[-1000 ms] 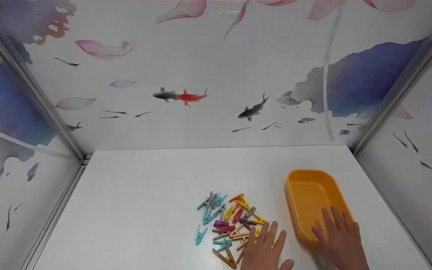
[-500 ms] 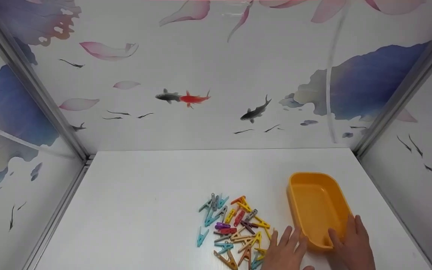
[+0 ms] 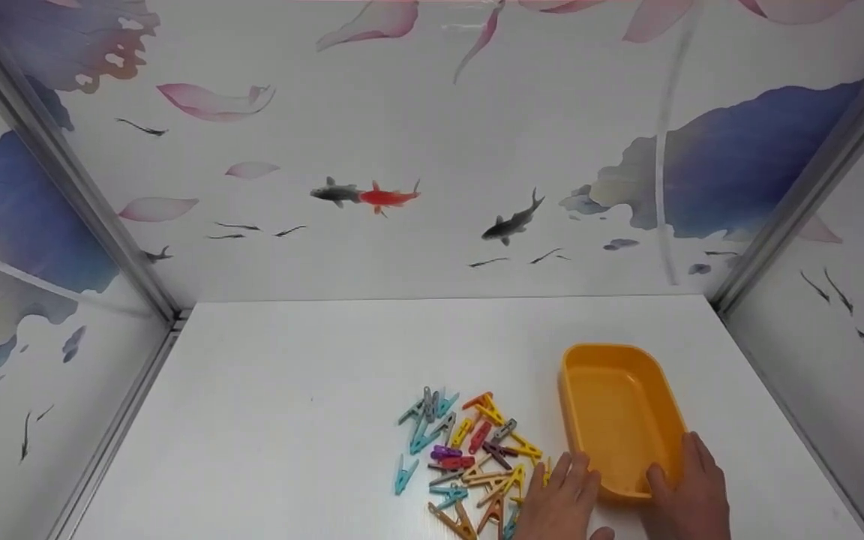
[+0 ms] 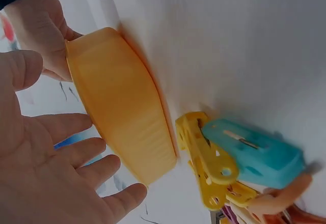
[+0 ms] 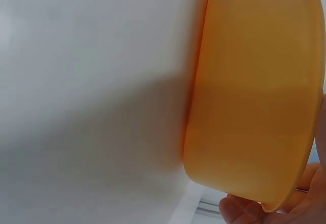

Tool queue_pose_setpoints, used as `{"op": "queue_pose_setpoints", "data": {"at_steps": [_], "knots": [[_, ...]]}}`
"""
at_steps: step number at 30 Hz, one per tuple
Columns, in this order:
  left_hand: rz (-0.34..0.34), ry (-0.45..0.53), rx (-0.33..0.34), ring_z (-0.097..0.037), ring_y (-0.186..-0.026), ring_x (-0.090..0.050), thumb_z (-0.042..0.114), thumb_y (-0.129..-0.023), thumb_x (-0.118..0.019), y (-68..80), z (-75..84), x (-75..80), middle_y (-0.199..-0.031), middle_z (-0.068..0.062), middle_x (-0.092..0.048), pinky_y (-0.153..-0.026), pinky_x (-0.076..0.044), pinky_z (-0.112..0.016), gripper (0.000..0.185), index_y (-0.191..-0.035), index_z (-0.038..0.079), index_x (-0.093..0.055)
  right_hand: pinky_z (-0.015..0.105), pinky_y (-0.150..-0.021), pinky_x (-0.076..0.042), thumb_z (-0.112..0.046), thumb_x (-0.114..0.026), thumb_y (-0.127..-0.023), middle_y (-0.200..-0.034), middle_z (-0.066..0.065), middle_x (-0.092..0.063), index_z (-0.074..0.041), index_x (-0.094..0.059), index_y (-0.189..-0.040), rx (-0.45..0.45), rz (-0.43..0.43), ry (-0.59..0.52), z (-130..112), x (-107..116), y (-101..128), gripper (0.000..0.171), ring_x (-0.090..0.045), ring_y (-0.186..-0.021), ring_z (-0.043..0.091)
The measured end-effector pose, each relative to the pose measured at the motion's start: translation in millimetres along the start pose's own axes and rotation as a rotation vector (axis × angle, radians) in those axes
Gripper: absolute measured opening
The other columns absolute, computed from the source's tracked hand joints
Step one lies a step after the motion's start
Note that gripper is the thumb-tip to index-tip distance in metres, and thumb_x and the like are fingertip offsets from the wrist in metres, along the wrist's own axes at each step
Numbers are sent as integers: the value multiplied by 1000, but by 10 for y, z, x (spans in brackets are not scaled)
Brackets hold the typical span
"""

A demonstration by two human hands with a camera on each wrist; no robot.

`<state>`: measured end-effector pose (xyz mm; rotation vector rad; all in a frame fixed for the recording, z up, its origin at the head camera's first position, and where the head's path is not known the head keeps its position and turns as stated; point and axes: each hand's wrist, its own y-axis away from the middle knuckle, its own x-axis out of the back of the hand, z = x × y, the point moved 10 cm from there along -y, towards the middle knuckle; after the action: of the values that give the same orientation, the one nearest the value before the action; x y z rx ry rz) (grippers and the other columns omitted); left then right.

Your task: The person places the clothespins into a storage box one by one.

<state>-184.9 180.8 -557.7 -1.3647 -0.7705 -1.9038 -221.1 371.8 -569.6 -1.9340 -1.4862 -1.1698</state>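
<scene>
A yellow-orange plastic tray (image 3: 619, 420) stands upright on the white table at the right. My right hand (image 3: 691, 495) grips its near right corner, thumb over the rim and fingers along the outside; in the right wrist view, fingertips (image 5: 242, 211) lie against the tray's outer wall. My left hand (image 3: 559, 499) is at the near left side, fingers extended. In the left wrist view those straight fingers (image 4: 97, 168) reach the tray's rim without curling round it. Left of the tray lie several clothespins (image 3: 479, 435), some partly hidden by my left hand.
A yellow clothespin (image 4: 206, 158) and a teal clothespin (image 4: 254, 155) lie close to the tray's wall. Patterned panels (image 3: 432, 135) with metal corner posts (image 3: 799, 172) enclose the table (image 3: 274, 420) at the back and sides.
My right hand has moved from over the tray's inside to grip its near right corner. My left hand has moved right to the tray's side. The tray has shifted slightly left.
</scene>
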Motion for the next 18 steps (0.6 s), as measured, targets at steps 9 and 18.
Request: {"op": "queue_pose_setpoints", "data": {"at_steps": [9,18], "knots": [[4,-50,57,-10,-145,-22,62,-95,-42,82,-139,31,-157,10,-24,-109,-34,-46,61,-146,31,-37,58,-111,-21,-20,-51,-92,-151,30,-23,9,-18,-149,25,35,8,-109,-39,61,72,-27,-134,47],[-1,34,82,-14,-143,-28,57,-98,-39,214,-302,68,-156,8,-29,-108,-35,-47,56,-145,27,-41,39,-76,-50,-14,-47,-91,-122,29,-57,2,-41,-144,-41,118,-129,22,-14,95,55,-60,-95,32]]}}
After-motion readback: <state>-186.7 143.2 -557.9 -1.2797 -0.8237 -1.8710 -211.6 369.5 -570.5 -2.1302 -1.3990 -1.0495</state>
